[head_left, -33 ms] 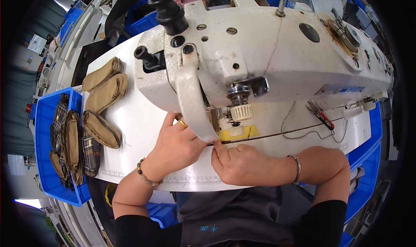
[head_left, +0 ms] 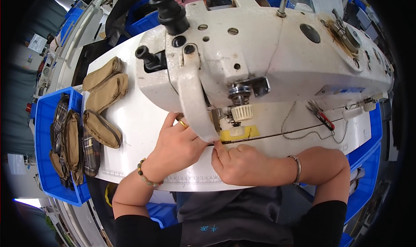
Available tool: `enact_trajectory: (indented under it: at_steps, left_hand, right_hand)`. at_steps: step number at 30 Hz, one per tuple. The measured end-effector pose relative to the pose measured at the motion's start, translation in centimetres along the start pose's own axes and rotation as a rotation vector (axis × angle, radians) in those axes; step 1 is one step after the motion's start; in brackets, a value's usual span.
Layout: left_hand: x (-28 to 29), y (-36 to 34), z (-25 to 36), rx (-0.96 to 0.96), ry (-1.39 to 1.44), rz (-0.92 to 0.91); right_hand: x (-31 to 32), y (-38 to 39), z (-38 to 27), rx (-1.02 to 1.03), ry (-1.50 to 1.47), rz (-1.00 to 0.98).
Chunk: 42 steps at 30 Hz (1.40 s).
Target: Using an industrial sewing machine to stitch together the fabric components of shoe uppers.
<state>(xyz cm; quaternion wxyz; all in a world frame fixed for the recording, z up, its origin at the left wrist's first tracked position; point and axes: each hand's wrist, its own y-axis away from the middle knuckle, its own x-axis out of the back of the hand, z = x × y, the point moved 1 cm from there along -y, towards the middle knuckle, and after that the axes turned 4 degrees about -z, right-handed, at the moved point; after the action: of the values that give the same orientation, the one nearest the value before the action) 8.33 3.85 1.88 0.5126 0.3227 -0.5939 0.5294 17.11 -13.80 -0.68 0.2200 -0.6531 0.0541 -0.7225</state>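
Observation:
Both my hands work close together under the head of a white sewing machine [head_left: 255, 43]. My left hand [head_left: 180, 139], with a gold ring and bead bracelet, is curled beside the needle area; the machine's curved white guard [head_left: 193, 104] hides its fingertips. A small brown edge shows at its fingers, too covered to name. My right hand [head_left: 240, 164], wearing a metal bangle, is closed, thumb and index finger pressed together at the guard's lower end. Whatever it pinches is hidden. Its fingertips nearly meet the left hand's.
Brown fabric pieces [head_left: 104, 86] lie in stacks on the white table [head_left: 134, 154], left. A blue bin [head_left: 78, 195] beside them holds brown and plaid pieces. Red-handled thread snips [head_left: 321, 116] and a grey cord [head_left: 289, 133] lie right, past a yellow patch [head_left: 247, 132].

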Motion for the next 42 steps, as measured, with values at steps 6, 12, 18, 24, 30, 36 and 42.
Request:
enact_trajectory:
  at_steps: [6,12,18,24,30,36,42]
  left_hand:
    - [0.8,-0.3,1.1,0.049,-0.03,-0.006]
    - [-1.1,-0.1,0.3,-0.027,0.094,0.012]
    - [-1.3,-0.4,0.0,0.018,0.23,0.052]
    - [-1.0,-0.6,-0.5,0.013,0.287,0.075]
    - [-1.6,-1.1,-2.2,0.048,0.264,0.046]
    - [-1.1,-1.5,-2.5,0.193,0.303,0.054]
    - [0.0,-0.9,-4.5,0.299,0.653,-0.132]
  right_hand:
    - [0.0,0.0,-0.1,0.007,0.006,-0.01]
    - [-0.1,0.2,0.0,0.009,-0.002,-0.006]
    - [-0.2,0.3,0.1,0.004,-0.004,-0.004]
    - [-0.6,0.1,0.2,0.001,-0.026,-0.014]
    - [-2.2,-0.4,1.2,-0.092,-0.034,0.038]
    - [-1.3,-0.8,2.2,-0.122,-0.038,0.001]
    - [-1.9,-0.3,2.2,-0.153,-0.144,-0.053]
